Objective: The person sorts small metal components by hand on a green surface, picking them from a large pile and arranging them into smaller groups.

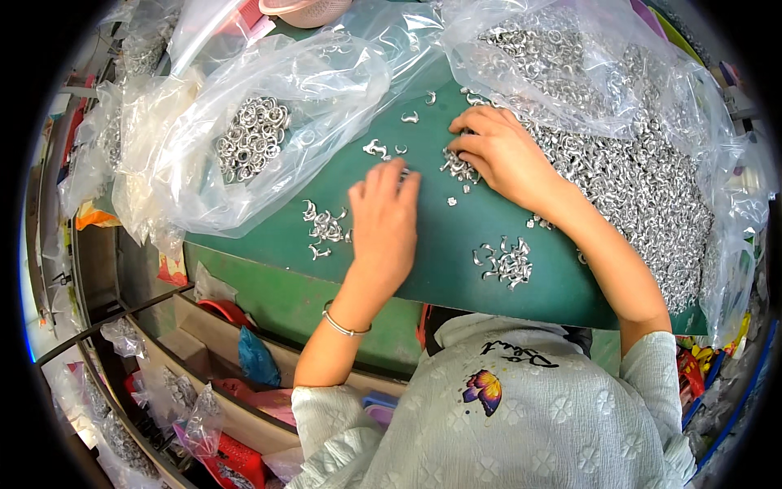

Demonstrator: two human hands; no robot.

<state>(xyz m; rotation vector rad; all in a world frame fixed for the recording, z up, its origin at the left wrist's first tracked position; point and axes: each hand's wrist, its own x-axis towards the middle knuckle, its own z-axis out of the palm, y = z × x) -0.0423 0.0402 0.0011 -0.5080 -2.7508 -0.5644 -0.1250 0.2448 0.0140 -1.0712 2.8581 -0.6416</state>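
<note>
Small curved silver metal pieces lie in loose groups on the green tabletop. My left hand is palm down among them, its fingertips smeared by motion, so what they hold, if anything, is unclear. Beside it sits a small cluster of curved pieces. My right hand rests at the edge of a large heap of the same silver pieces. Its fingers are bent and apart, over a small clump of pieces. Nearer to me lies another little group of pieces.
An open clear plastic bag at the left holds silver rings. More clear plastic covers the heap's far part. A pink basket stands at the back. Below left are wooden compartments with bags and a blue bundle.
</note>
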